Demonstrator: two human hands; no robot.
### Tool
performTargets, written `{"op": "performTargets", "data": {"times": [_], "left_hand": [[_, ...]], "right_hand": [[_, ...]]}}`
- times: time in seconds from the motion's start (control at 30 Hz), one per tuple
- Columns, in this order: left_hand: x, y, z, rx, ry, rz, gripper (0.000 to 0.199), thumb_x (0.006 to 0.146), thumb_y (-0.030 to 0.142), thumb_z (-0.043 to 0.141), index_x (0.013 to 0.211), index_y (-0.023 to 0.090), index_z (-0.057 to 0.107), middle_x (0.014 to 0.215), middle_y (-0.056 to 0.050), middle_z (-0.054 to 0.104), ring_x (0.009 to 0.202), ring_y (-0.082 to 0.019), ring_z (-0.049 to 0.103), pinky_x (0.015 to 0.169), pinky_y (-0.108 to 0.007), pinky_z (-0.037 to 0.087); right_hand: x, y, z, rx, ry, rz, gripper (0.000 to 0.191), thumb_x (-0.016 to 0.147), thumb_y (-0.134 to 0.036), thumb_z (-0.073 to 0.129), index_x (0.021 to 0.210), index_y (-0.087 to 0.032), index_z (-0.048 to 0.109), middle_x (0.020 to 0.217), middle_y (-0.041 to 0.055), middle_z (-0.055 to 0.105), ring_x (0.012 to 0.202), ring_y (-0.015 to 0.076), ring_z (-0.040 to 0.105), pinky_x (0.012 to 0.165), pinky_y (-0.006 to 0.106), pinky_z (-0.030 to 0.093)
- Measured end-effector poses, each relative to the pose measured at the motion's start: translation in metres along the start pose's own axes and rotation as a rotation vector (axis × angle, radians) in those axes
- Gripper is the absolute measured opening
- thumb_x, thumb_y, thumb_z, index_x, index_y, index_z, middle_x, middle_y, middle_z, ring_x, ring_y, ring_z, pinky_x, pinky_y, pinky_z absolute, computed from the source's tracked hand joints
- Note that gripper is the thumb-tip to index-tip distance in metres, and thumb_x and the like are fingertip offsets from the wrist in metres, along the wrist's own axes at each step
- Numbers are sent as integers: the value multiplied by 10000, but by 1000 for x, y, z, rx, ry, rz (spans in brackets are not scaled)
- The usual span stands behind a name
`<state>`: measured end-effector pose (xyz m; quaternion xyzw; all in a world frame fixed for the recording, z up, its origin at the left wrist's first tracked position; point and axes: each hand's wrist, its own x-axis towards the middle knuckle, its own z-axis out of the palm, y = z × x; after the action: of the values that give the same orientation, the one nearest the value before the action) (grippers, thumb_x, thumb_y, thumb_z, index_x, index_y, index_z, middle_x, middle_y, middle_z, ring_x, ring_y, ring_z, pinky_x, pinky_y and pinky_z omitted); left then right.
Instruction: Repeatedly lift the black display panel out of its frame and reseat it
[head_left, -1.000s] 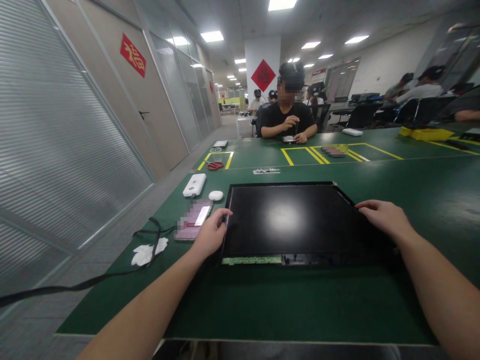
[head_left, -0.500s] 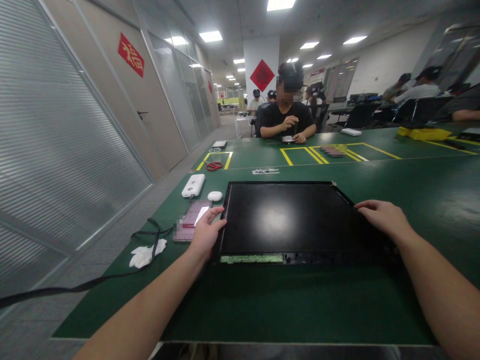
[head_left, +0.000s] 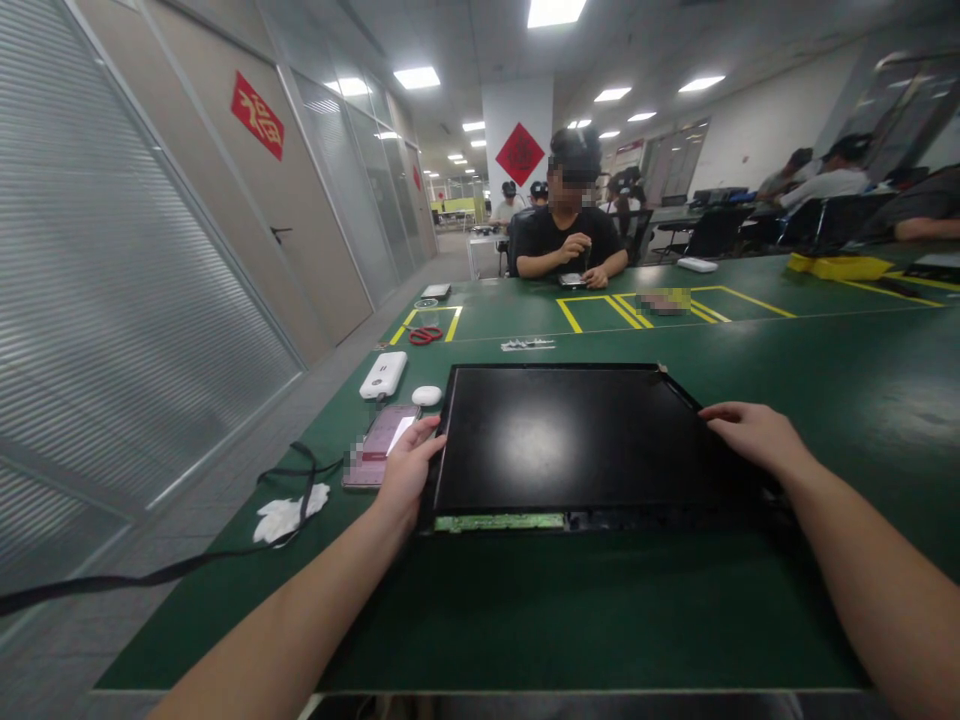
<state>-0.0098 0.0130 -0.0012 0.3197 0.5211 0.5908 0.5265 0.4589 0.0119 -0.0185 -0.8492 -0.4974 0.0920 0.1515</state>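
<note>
A black display panel [head_left: 570,435] in a thin frame lies face up in front of me, with a light glare on its screen. Along its near edge, on the left half, a green circuit strip [head_left: 499,522] is exposed. My left hand [head_left: 409,460] grips the panel's left edge, thumb on top and fingers at the side. At the right edge, my right hand [head_left: 754,432] is closed on the frame, its fingertips at the rim. The undersides of both grips are hidden.
Left of the panel are a phone [head_left: 379,465], a white earbud case [head_left: 427,396], a white power bank [head_left: 384,375], a black strap [head_left: 187,565] and a crumpled white tissue [head_left: 289,513]. Red-handled scissors [head_left: 426,336] lie farther back. A co-worker [head_left: 571,230] sits across the green table [head_left: 585,620].
The whole view has shifted slightly left. Both hands keep their hold on the panel, which shows no clear movement on the table.
</note>
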Motion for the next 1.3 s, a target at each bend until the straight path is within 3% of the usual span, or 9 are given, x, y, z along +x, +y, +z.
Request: {"op": "performTargets", "data": {"times": [0.13,0.43,0.73,0.93,1.2,1.3], "left_hand": [[1,0,-1,15,-7,-19,304,679,58,723,944,193,657,1007,-25,753,800,-155,729,692,-237,579],[1,1,0,-18,-18,-69,346,717,54,715,1018,205,635,1058,-31,756,669,-133,720,622,-248,586],[-6,7,3,-75,-19,-119,467,704,23,701,1115,220,597,1182,-51,754,729,-167,759,598,-253,600],[-6,8,0,-29,-73,-142,583,712,108,759,1255,215,576,1036,-61,782,702,-203,763,536,-259,570],[-9,10,4,-94,-88,-173,495,782,90,697,1250,195,577,838,-24,774,542,-163,708,473,-234,536],[-9,9,2,-112,-127,-169,459,779,98,715,1220,177,612,802,-23,770,579,-165,722,508,-229,554]], "right_hand": [[5,4,2,-4,3,-21,381,799,-322,560,1086,-257,803,1080,70,771,1005,285,686,801,364,511],[14,14,10,-2,28,-58,313,781,-317,576,983,-284,813,979,66,774,925,286,705,791,398,550],[12,11,9,10,16,-37,314,785,-313,584,996,-277,814,1048,71,771,994,298,701,831,399,547],[14,14,14,20,73,-71,297,762,-329,586,938,-279,820,996,67,780,920,289,709,774,387,554],[8,8,10,13,51,-58,305,771,-327,576,946,-275,820,1028,62,779,961,286,707,798,381,552],[6,6,9,16,43,-51,307,781,-330,569,953,-284,819,1036,60,778,971,285,707,810,382,550]]}}
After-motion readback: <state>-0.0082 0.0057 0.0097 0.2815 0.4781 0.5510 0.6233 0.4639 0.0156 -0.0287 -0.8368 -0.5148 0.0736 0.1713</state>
